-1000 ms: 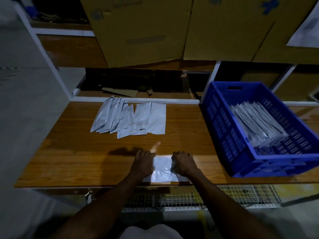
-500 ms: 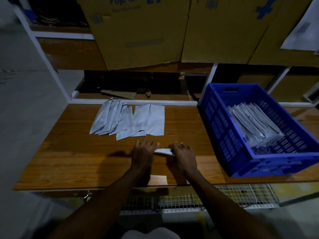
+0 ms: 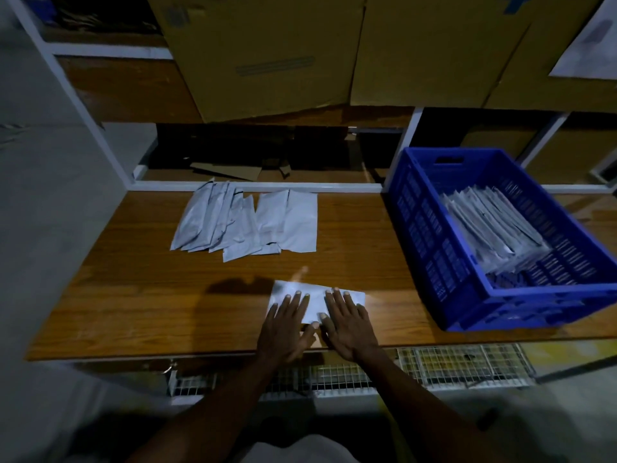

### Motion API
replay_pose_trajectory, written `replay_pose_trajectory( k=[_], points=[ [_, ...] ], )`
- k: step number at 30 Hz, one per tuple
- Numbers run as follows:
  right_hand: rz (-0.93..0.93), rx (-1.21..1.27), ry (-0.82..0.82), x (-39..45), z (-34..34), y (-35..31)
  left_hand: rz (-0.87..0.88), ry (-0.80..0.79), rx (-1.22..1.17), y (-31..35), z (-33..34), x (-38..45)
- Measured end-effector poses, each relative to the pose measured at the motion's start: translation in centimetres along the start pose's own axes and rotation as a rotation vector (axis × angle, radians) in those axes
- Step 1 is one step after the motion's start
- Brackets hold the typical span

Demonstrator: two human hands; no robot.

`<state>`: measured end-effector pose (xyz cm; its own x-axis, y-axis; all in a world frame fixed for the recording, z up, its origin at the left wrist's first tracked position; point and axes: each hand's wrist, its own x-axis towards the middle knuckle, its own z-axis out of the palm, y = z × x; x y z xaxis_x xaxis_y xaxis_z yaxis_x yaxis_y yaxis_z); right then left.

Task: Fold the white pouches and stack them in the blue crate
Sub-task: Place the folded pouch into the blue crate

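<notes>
A folded white pouch [image 3: 315, 299] lies flat near the front edge of the wooden table [image 3: 133, 295]. My left hand [image 3: 287, 325] and my right hand [image 3: 347, 324] rest palm down on it, fingers spread, side by side. A fanned pile of unfolded white pouches [image 3: 247, 222] lies at the back of the table, left of centre. The blue crate [image 3: 434, 248] stands on the right and holds a row of folded pouches [image 3: 490, 222].
Large cardboard boxes [image 3: 267, 51] sit on the shelf above the table's back edge. A dark lower shelf with cardboard scraps [image 3: 227, 170] runs behind the table. A white wire grid [image 3: 450, 365] hangs below the front edge.
The pouch was flat under both hands, then its near end was lifted and folded forward. Now both hands press flat on the folded pouch.
</notes>
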<state>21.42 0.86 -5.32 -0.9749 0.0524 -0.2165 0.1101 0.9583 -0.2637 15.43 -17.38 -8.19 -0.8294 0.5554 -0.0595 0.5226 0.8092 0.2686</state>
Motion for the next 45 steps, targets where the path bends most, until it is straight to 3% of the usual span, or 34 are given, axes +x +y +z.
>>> replay_pose_trajectory(
  k=[6, 10, 31, 41, 45],
  points=[
    [0.04, 0.039, 0.016, 0.1, 0.8, -0.2, -0.074, -0.015, 0.071, 0.9, -0.1, 0.7],
    [0.031, 0.02, 0.039, 0.1, 1.2, -0.1, -0.008, 0.022, 0.118, 0.1, 1.5, 0.8],
    [0.026, -0.038, 0.003, 0.9, 1.5, 0.1, -0.033, 0.03, 0.049, 0.3, 1.6, 0.5],
    [-0.026, -0.029, -0.213, 1.8, -0.6, 1.1, 0.006, -0.104, 0.088, -0.5, 0.5, 1.1],
    [-0.081, -0.085, -0.209, 1.5, -2.0, 1.6, 0.047, -0.152, 0.107, -1.2, -0.3, 1.4]
  ],
)
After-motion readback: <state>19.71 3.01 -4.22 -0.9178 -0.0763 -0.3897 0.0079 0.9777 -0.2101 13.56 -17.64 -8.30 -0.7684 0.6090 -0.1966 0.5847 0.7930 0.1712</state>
